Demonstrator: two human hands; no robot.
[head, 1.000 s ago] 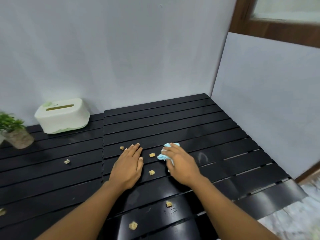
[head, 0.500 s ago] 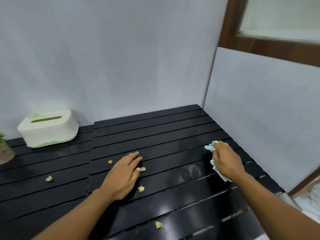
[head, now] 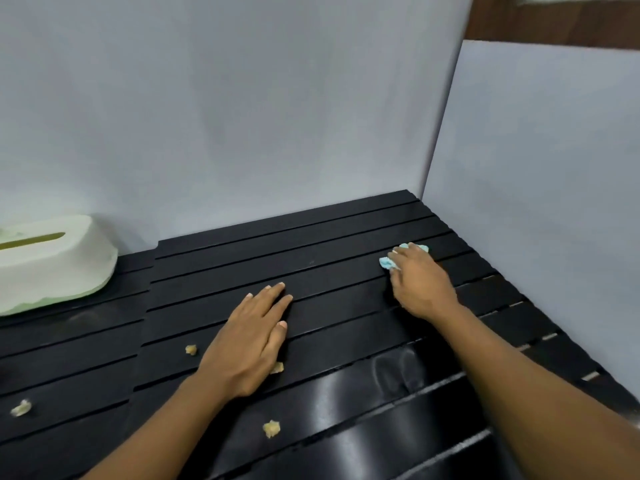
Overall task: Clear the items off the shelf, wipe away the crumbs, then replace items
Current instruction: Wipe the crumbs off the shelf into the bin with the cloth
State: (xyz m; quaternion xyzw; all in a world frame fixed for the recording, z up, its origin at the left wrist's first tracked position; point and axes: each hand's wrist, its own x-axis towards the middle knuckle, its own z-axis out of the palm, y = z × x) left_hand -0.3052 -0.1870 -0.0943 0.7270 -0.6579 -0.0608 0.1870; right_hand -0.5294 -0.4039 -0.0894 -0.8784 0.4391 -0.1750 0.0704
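Black slatted shelf (head: 329, 244) — tissue box (head: 52, 261), crumbs (head: 271, 428)

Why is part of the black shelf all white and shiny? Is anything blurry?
Head view: those white streaks are glare, light bouncing off the glossy shelf near its front edge. Head view again: the crumbs and the white box at the left look slightly soft.

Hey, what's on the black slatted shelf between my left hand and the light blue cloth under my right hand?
Only bare slats of the black slatted shelf lie between the left hand and the light blue cloth, per the head view.
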